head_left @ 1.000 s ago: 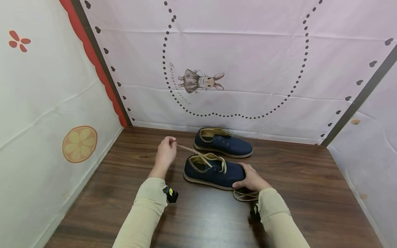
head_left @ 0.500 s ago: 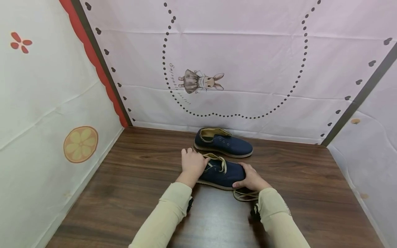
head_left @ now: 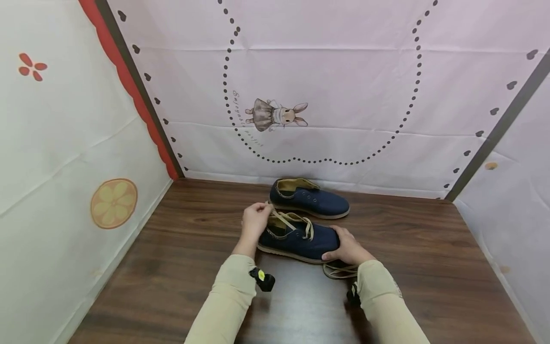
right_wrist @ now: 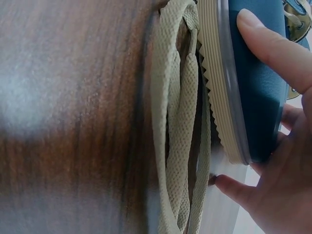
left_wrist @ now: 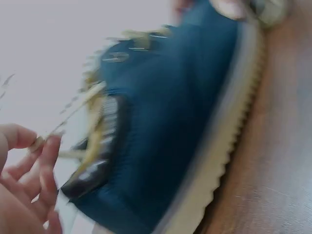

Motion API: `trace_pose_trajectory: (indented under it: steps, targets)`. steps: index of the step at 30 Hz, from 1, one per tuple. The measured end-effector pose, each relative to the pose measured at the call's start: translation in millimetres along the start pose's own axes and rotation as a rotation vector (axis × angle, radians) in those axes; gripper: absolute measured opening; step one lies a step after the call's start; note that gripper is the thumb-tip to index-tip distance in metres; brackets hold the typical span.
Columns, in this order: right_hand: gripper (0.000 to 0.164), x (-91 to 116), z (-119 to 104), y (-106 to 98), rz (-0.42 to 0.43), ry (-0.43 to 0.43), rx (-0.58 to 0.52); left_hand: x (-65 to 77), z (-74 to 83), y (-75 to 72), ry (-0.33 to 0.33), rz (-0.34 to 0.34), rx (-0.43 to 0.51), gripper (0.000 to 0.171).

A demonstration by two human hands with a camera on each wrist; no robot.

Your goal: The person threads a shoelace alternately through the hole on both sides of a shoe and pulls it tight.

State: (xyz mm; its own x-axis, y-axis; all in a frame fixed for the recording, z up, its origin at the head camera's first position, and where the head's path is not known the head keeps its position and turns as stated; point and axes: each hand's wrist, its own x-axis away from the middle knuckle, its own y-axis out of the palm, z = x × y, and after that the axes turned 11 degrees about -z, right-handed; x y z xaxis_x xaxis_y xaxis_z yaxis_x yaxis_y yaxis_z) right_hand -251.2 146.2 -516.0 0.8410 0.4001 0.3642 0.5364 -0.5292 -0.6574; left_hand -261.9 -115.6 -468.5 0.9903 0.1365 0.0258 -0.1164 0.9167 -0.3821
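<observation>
A navy shoe [head_left: 315, 244] with a pale sole lies on the wooden table, its toe to the right. Over its heel opening, my left hand [head_left: 254, 222] pinches a beige shoelace [left_wrist: 73, 108] between thumb and fingertips. That lace runs from the hand to the upper eyelets, while another stretch is threaded nearer the toe. My right hand [head_left: 350, 247] grips the toe, thumb [right_wrist: 273, 46] on the near side and fingers partly hidden behind it. Beneath the right wrist a loose bundled shoelace [right_wrist: 183, 117] lies beside the sole.
A second navy shoe [head_left: 328, 204], its eyelets bare of lace, stands just behind the first, near the back wall. Printed cloth walls [head_left: 343, 95] enclose the table [head_left: 180, 267] at the back and both sides.
My left hand came from the left to the shoe's opening, covering it, then drew back slightly left with the lace pinched. My right hand has stayed on the toe.
</observation>
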Motion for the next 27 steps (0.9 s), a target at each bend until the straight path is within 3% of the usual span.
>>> trace_pose_trajectory:
  steps: [3, 6, 9, 16, 19, 22, 25, 27]
  targets:
    - [0.094, 0.5, -1.5, -1.2, 0.002, 0.005, 0.003, -0.1, -0.8, -14.0, -0.001, 0.004, 0.321, 0.025]
    - [0.094, 1.0, -3.2, -2.2, -0.002, 0.009, 0.006, 0.2, -0.1, -25.9, 0.042, 0.022, 0.504, 0.026]
    - [0.094, 1.4, -4.4, -2.6, -0.005, 0.011, 0.002, 0.5, 3.9, -36.8, 0.113, 0.051, 0.579, 0.032]
    - [0.097, 0.6, -4.1, -4.4, -0.03, 0.018, 0.019, -0.2, 16.9, -51.4, 0.248, 0.069, 0.573, 0.037]
    - [0.101, 1.4, -7.4, -13.4, -0.109, -0.004, 0.02, 0.4, 18.8, -44.4, 0.246, -0.002, 0.523, 0.031]
    - [0.094, 5.8, -24.7, -26.2, -0.164, -0.092, -0.097, 1.2, 15.9, -26.0, 0.199, -0.158, 0.329, 0.024]
    - [0.071, 0.1, -47.7, -28.2, -0.094, -0.207, -0.228, 1.8, 7.0, -2.6, 0.172, -0.302, 0.053, 0.018]
    - [0.055, -6.7, -63.8, -22.4, -0.006, -0.246, -0.231, 2.0, -0.1, 9.0, 0.174, -0.333, -0.11, 0.014]
